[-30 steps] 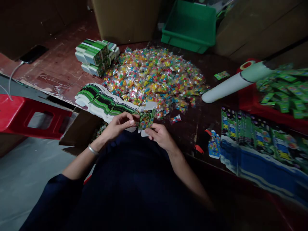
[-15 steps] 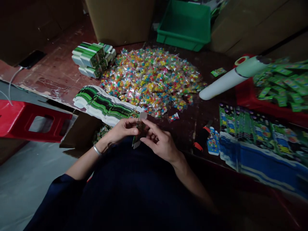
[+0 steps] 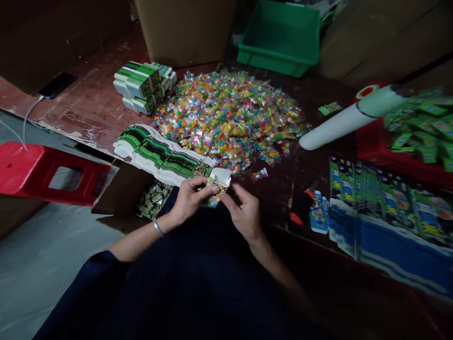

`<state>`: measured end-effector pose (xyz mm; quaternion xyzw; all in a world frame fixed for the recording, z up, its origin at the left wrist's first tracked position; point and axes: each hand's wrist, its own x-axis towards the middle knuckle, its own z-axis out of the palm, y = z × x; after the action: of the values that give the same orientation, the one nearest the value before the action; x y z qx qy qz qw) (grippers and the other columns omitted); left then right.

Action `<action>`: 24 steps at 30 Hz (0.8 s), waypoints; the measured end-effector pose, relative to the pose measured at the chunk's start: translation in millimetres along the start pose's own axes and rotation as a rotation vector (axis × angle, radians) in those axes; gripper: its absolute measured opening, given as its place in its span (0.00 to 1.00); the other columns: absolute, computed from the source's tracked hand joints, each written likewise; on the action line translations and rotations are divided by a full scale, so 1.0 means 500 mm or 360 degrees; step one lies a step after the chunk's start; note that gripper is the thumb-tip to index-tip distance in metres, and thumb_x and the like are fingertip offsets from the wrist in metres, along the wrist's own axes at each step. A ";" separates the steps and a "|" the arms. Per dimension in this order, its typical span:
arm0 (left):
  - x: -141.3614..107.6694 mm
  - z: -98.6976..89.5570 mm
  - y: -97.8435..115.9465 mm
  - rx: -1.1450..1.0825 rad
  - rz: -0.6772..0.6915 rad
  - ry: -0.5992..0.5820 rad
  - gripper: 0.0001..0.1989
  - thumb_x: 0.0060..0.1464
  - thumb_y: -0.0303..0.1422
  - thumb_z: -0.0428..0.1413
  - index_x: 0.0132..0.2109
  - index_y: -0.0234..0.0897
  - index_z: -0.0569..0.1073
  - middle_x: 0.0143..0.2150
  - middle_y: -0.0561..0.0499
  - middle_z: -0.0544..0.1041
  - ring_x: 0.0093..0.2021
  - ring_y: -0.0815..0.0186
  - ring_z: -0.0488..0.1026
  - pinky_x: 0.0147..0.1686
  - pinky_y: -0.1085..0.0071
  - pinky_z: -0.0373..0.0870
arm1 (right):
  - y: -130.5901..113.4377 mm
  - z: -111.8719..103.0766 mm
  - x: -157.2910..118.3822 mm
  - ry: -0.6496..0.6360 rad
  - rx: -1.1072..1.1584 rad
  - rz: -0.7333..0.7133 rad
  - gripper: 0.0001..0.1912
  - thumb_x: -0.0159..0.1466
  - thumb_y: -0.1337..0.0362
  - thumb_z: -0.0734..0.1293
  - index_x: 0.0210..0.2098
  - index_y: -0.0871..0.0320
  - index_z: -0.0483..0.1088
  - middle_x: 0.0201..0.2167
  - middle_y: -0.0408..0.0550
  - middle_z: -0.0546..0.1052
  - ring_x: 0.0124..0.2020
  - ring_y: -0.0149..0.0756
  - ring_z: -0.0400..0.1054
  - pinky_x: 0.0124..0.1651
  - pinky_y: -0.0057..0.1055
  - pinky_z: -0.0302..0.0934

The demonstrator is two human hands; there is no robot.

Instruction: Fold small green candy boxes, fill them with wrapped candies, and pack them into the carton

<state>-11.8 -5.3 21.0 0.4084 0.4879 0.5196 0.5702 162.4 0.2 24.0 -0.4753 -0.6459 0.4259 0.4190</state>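
Between my two hands is a small printed candy box (image 3: pixel 214 183), its white end flap standing up. My left hand (image 3: pixel 193 197) pinches it from the left, thumb across the front. From the right, my right hand (image 3: pixel 244 208) grips its edge between thumb and fingers. Just beyond lies a long fanned row of flat green and white cartons (image 3: pixel 163 158). Behind that is a big heap of clear sachets of colourful candies (image 3: pixel 233 113), with one loose sachet (image 3: pixel 260 174) apart from it. Below my left hand, an open cardboard box (image 3: pixel 116 198) holds many small filled boxes (image 3: pixel 155 199).
Bundled cartons (image 3: pixel 141 85) stand at the back left, near a phone (image 3: pixel 56 86) on a cable. A green tray (image 3: pixel 279 61) sits behind the heap. On the right are a white roll (image 3: pixel 329 127), a black and orange cutter (image 3: pixel 300 208) and printed blue bags (image 3: pixel 396 241). A red stool (image 3: pixel 31 170) is left.
The flat carton seen edge-on has turned to show its printed front and now stands opened out, its flap up. Both hands moved slightly right with it.
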 end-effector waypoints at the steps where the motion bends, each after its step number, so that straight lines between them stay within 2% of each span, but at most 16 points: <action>1: 0.001 0.004 -0.006 0.0015 0.0020 0.0049 0.20 0.49 0.49 0.71 0.32 0.34 0.82 0.29 0.51 0.79 0.31 0.67 0.71 0.33 0.71 0.69 | 0.003 0.008 -0.001 0.0059 -0.0056 -0.0018 0.15 0.69 0.52 0.69 0.31 0.55 0.74 0.26 0.41 0.75 0.29 0.33 0.69 0.35 0.30 0.66; 3: 0.001 0.011 -0.018 0.0018 0.0079 0.0135 0.19 0.50 0.48 0.71 0.35 0.35 0.82 0.30 0.51 0.79 0.31 0.67 0.72 0.33 0.72 0.71 | 0.009 0.019 0.002 0.0215 -0.0115 -0.0023 0.20 0.70 0.53 0.68 0.23 0.55 0.69 0.20 0.39 0.67 0.25 0.31 0.62 0.32 0.29 0.62; 5: -0.002 0.015 -0.029 -0.0036 0.0169 0.0192 0.22 0.48 0.46 0.73 0.46 0.38 0.81 0.36 0.51 0.80 0.34 0.67 0.74 0.36 0.71 0.75 | 0.015 0.028 0.008 0.0341 -0.0065 0.0013 0.19 0.68 0.53 0.69 0.25 0.55 0.70 0.21 0.39 0.68 0.25 0.31 0.62 0.31 0.29 0.62; 7: -0.007 0.017 -0.039 -0.0073 0.0251 0.0188 0.33 0.48 0.43 0.74 0.59 0.43 0.75 0.45 0.49 0.79 0.37 0.66 0.76 0.40 0.69 0.78 | 0.021 0.036 0.016 0.0448 0.0055 0.0039 0.11 0.67 0.54 0.71 0.35 0.55 0.76 0.25 0.41 0.74 0.28 0.33 0.67 0.33 0.30 0.66; 8: -0.009 0.016 -0.042 -0.0062 0.0289 0.0167 0.36 0.49 0.43 0.73 0.63 0.45 0.72 0.48 0.48 0.79 0.38 0.66 0.77 0.41 0.68 0.78 | 0.024 0.039 0.019 0.0475 0.0112 0.0032 0.12 0.66 0.54 0.71 0.43 0.55 0.78 0.28 0.42 0.77 0.29 0.34 0.70 0.34 0.31 0.68; 10: -0.012 0.014 -0.044 0.0002 0.0338 0.0085 0.35 0.53 0.43 0.71 0.65 0.45 0.70 0.52 0.45 0.77 0.41 0.65 0.77 0.42 0.67 0.79 | 0.031 0.045 0.021 0.0495 0.0172 -0.0026 0.19 0.66 0.56 0.72 0.54 0.54 0.76 0.34 0.46 0.81 0.32 0.37 0.74 0.36 0.34 0.71; 12: -0.010 0.007 -0.038 0.0050 0.0340 -0.0029 0.31 0.56 0.43 0.69 0.64 0.44 0.71 0.54 0.44 0.77 0.43 0.65 0.76 0.42 0.68 0.78 | 0.040 0.049 0.018 0.0491 0.0144 -0.0107 0.21 0.67 0.56 0.71 0.58 0.53 0.74 0.39 0.49 0.82 0.35 0.38 0.76 0.38 0.35 0.73; 14: -0.004 -0.002 -0.028 0.0076 0.0282 -0.0157 0.29 0.57 0.41 0.69 0.63 0.42 0.73 0.53 0.45 0.77 0.42 0.65 0.76 0.41 0.70 0.77 | 0.047 0.048 0.012 0.0498 0.0079 -0.0175 0.20 0.68 0.57 0.71 0.57 0.52 0.74 0.42 0.49 0.82 0.36 0.38 0.76 0.39 0.36 0.73; 16: 0.004 -0.011 -0.016 0.0089 0.0210 -0.0279 0.27 0.56 0.40 0.70 0.60 0.40 0.74 0.50 0.45 0.78 0.40 0.66 0.75 0.40 0.71 0.76 | 0.052 0.043 0.009 0.0487 -0.0011 -0.0209 0.16 0.68 0.58 0.70 0.54 0.52 0.75 0.40 0.47 0.82 0.33 0.36 0.75 0.37 0.34 0.71; 19: 0.007 -0.021 -0.006 0.0073 0.0142 -0.0451 0.23 0.56 0.39 0.69 0.55 0.38 0.74 0.47 0.46 0.77 0.41 0.65 0.76 0.42 0.71 0.76 | 0.050 0.029 0.013 0.0476 -0.0164 -0.0293 0.05 0.69 0.59 0.69 0.42 0.52 0.76 0.33 0.44 0.80 0.31 0.35 0.73 0.37 0.34 0.71; 22: 0.002 -0.022 -0.002 0.0048 0.0073 -0.0546 0.20 0.58 0.38 0.67 0.54 0.38 0.73 0.47 0.46 0.76 0.41 0.65 0.76 0.41 0.71 0.75 | 0.044 0.017 0.024 0.0442 -0.0208 -0.0424 0.07 0.68 0.60 0.69 0.33 0.52 0.72 0.36 0.46 0.80 0.38 0.39 0.76 0.43 0.38 0.71; 24: -0.001 -0.019 0.001 0.0027 0.0047 -0.0521 0.20 0.58 0.37 0.68 0.53 0.38 0.72 0.48 0.47 0.75 0.40 0.66 0.75 0.39 0.72 0.75 | 0.039 0.017 0.030 0.0418 -0.0085 -0.0425 0.07 0.68 0.60 0.70 0.33 0.52 0.71 0.41 0.49 0.81 0.43 0.41 0.77 0.47 0.39 0.72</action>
<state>-21.4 -6.4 19.6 0.4994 0.3869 0.4503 0.6310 156.6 17.2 5.3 -0.4478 -0.6541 0.2835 0.5397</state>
